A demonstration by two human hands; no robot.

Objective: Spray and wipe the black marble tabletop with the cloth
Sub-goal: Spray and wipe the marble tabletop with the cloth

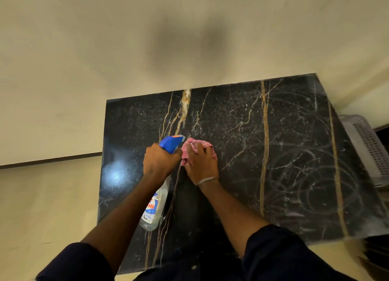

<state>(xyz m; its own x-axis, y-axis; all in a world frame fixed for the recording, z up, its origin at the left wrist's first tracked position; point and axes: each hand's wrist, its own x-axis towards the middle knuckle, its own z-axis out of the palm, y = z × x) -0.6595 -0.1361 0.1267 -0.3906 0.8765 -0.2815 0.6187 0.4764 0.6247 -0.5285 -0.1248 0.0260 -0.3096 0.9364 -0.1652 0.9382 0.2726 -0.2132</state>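
One cloth, pink and bunched, lies left of the middle of the one black marble table. The right hand grips it and presses it down, likely to wipe. The left hand is wrapped round the neck of the single spray bottle, held above the table with its nozzle aimed at the far edge, ready to wet more. One grey basket stands at the table's right edge.
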